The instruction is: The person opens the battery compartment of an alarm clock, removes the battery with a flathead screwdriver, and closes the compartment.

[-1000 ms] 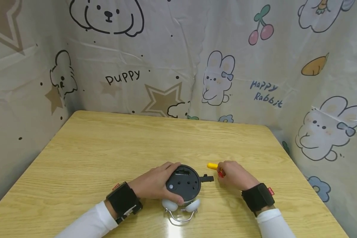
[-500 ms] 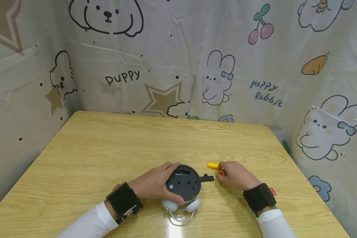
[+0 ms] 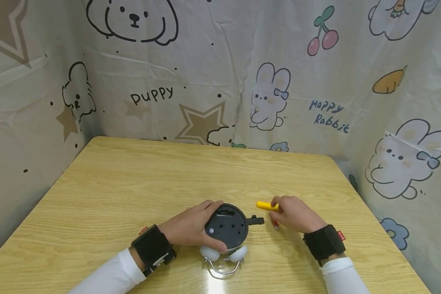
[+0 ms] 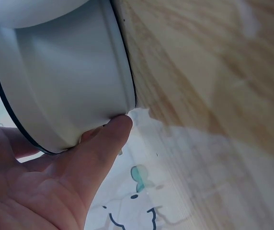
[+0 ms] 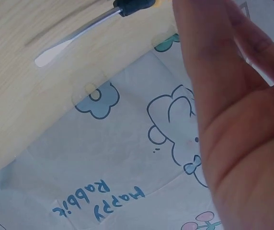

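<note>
Clock [image 3: 228, 234]: lies with its black back upward on the wooden tabletop [image 3: 139, 179]; we see a slot [image 3: 225, 212] in that back.
Bells [image 3: 210, 254]: two white domes on the clock's near side, with a bent wire handle [image 3: 222, 272].
Black piece [image 3: 256, 221]: juts out at the clock's right edge.
Left hand [image 3: 194, 223]: wraps the clock's left side, thumb and fingers clamped on its body.
Right hand [image 3: 295, 214]: to the clock's right, fingertips at the screwdriver; we cannot tell whether they pinch it.
Screwdriver [image 3: 265, 206]: right of the clock's far edge, yellow handle toward it; the right wrist view shows us a flat metal blade.
Red cylinder [image 3: 275, 224]: right of the clock, past the black piece, partly beneath the right hand.
Printed cloth [image 3: 202, 69]: hangs beyond the clock and the tabletop.
</note>
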`<state>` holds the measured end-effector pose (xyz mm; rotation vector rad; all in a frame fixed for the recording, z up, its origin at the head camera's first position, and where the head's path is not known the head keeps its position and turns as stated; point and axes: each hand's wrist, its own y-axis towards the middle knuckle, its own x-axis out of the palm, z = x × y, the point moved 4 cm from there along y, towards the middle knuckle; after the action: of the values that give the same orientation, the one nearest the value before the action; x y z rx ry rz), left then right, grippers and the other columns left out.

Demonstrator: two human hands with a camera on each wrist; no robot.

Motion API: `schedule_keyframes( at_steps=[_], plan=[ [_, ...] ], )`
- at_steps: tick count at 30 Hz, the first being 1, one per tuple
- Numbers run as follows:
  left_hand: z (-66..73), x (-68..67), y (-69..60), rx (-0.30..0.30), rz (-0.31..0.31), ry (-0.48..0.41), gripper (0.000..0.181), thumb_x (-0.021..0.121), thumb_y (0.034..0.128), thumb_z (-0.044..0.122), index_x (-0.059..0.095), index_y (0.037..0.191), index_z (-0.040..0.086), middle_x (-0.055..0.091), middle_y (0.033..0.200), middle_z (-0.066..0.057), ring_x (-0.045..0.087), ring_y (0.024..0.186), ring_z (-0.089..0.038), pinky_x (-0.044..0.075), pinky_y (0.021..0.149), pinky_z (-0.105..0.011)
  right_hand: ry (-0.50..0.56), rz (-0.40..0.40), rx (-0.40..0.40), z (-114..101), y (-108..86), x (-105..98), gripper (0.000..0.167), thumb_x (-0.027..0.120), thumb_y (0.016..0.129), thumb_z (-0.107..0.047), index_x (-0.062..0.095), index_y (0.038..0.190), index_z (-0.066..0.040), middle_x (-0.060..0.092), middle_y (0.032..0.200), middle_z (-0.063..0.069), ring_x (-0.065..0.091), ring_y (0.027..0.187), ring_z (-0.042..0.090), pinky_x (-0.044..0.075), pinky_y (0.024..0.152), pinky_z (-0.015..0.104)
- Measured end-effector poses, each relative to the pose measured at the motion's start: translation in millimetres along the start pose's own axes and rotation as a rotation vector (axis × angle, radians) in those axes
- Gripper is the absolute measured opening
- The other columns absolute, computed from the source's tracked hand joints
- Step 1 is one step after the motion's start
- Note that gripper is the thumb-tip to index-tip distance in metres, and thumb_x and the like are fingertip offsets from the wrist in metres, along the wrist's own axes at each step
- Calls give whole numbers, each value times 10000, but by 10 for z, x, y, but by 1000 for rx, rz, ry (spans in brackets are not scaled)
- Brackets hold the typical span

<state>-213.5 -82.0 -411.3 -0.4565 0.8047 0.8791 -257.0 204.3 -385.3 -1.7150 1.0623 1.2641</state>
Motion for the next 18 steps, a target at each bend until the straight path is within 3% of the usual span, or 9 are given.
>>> schedule_keyframes(
  at_steps=[8,18],
  plan=[
    [-15,2,4,-2,1,3,1208,826,702,741,320,1628,155,509,1504,-50,590,1234,-184,532,1022,-432,-53,61,-62,-62,25,-54,229,738,944,-242,722,1093,-68,680,977,69,591,804,151,536,703,290],
    [0,1,1,5,6,10,1199,826,703,739,328,1625,156,519,1490,-35,595,1227,-176,535,1013,-420,-34,72,-135,-320,116,-133,263,767,937,-225,715,1133,-59,663,1109,124,643,874,187,576,764,341]
  ],
)
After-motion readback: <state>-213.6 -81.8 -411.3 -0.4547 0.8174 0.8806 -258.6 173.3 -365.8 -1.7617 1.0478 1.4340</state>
